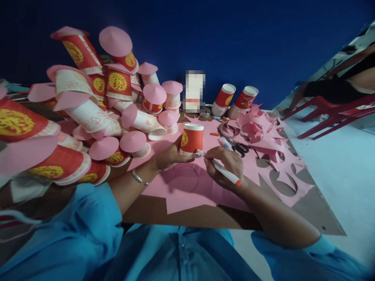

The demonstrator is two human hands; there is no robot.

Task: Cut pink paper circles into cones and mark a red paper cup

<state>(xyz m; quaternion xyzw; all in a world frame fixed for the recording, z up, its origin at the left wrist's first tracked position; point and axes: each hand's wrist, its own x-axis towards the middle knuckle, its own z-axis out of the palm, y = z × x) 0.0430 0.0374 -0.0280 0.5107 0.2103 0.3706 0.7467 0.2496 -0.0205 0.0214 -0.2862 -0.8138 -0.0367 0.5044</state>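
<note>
My left hand (170, 157) is closed around the lower left side of a red paper cup (193, 138) with a yellow emblem, its white rim facing up. In my right hand (224, 164) is a white marker (224, 171) with an orange-red end; its tip side points at the cup's lower edge and looks to touch it. Beneath both hands lie pink paper sheets (187, 195), and a faint round outline shows on the top one under the cup.
Many paper cups with pink cone tops (115, 41) are heaped on the left. Two cup stacks (224, 99) stand at the back. Black-handled scissors (240, 148) and cut pink scraps (260, 128) lie on the right. Beyond the table, a person sits on a red stool (325, 111).
</note>
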